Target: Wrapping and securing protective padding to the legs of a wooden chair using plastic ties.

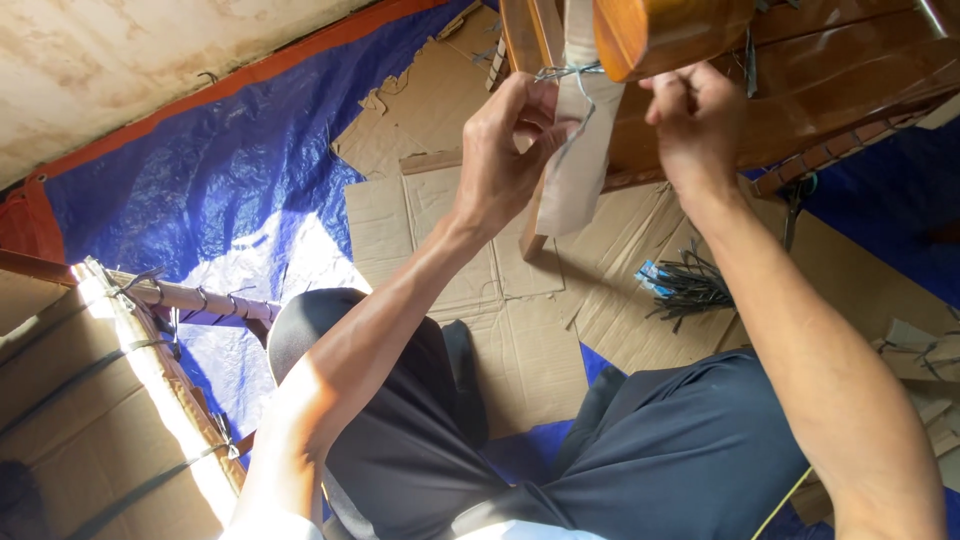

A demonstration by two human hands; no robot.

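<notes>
1. Nearest me are my own knees (600,450) in dark smooth trousers, bent up from the bottom edge.
2. My two bare forearms run up and away from them toward the far side.
3. My left hand (505,150) is curled, thumb and fingertips pressed together on a thin blue-grey tie (578,95); the tie loops at the top and trails down in a curve.
4. The tie sits on a pale flat wrap (580,160), a stiff strip hanging down around a wooden leg.
5. My right hand (695,120) is closed with fingers bent at the far right of the wrap, against glossy brown wood (800,80); I cannot tell what it pinches.
6. The wood is a polished, rounded furniture piece, far right, above the hands.
7. A bundle of dark ties (690,290) lies fanned on the floor, right of centre.
8. Flattened cardboard (500,300), creased and matte, covers the floor under it.
9. A crinkled blue tarp (220,190) with an orange edge lies left.
10. Near left stands a cardboard-wrapped, strapped item (90,400).
</notes>
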